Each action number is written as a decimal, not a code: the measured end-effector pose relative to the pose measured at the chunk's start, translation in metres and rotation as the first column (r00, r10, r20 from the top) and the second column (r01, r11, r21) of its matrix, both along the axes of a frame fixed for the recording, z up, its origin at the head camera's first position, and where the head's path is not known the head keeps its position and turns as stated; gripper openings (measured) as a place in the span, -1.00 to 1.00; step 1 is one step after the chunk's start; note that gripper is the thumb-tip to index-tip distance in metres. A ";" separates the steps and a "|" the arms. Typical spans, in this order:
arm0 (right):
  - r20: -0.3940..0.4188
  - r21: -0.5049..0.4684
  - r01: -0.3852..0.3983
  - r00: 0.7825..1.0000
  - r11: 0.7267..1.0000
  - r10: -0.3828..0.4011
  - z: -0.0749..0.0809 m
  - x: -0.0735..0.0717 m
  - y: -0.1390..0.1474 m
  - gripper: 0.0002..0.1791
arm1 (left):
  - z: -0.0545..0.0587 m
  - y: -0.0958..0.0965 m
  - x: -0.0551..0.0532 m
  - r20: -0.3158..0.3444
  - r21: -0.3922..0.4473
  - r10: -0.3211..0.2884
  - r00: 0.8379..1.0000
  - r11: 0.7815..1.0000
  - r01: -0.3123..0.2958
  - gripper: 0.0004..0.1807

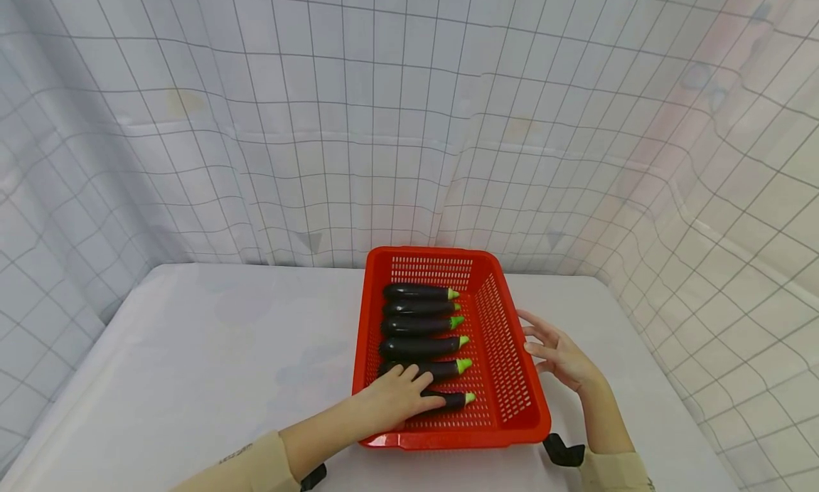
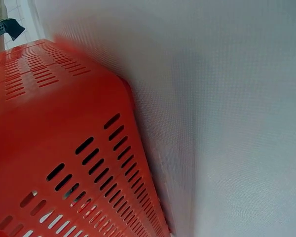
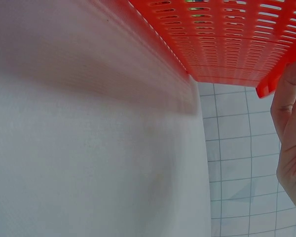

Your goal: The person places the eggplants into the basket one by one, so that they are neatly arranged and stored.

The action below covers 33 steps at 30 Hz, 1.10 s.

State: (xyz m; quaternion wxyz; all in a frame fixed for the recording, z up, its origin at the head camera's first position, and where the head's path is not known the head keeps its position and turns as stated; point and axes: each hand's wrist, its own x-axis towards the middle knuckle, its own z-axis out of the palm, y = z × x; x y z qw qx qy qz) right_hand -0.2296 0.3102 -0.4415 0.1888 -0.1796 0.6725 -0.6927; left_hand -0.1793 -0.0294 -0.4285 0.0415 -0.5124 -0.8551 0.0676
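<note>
A red plastic basket (image 1: 512, 435) with slotted walls stands on the white table. Inside it, several dark eggplants (image 1: 419, 348) lie crosswise in a column, their green stem ends pointing right. My left hand (image 1: 395, 398) reaches over the near left rim. Its fingertips rest at the second-nearest eggplant (image 1: 444, 370), while the thumb lies along the nearest eggplant (image 1: 456, 402), hiding that one's left end. Outside the basket, my right hand (image 1: 563, 353) has loosely bent fingers at the right rim; the right wrist view shows its fingers (image 3: 284, 101) beside the red wall.
The white table (image 1: 211, 350) extends to both sides of the basket. Behind it hangs a white curtain (image 1: 409, 122) with a dark grid, which also runs along both sides. A black wrist mount (image 1: 564, 451) shows at the right forearm.
</note>
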 end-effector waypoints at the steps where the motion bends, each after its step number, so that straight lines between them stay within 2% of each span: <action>1: 0.001 -0.002 0.000 1.000 1.000 0.000 0.000 0.000 0.000 -0.34 | 0.000 0.000 0.000 0.000 -0.002 0.003 1.000 1.000 -0.003 -0.27; 4: 0.003 -0.007 -0.002 1.000 1.000 0.002 0.000 0.000 0.000 -0.34 | 0.000 0.000 0.001 -0.007 -0.019 0.016 1.000 1.000 -0.016 -0.24; 11: -0.007 -0.016 -0.004 1.000 1.000 0.004 0.002 0.000 0.000 -0.35 | -0.001 0.000 0.002 -0.068 -0.073 0.020 0.997 0.997 -0.025 -0.23; 17: -0.014 -0.019 -0.013 1.000 1.000 0.013 0.004 0.001 -0.002 -0.34 | -0.002 0.001 0.002 -0.077 -0.087 0.033 0.996 0.995 -0.040 -0.23; 27: -0.010 -0.006 0.003 1.000 1.000 -0.003 0.003 0.001 -0.001 -0.35 | 0.001 0.000 0.002 -0.043 -0.065 0.054 0.998 0.996 -0.057 -0.18; 33: -0.020 -0.002 -0.005 1.000 1.000 0.004 0.002 0.000 0.000 -0.35 | 0.011 -0.001 -0.001 0.008 -0.059 0.095 0.995 0.994 -0.094 -0.19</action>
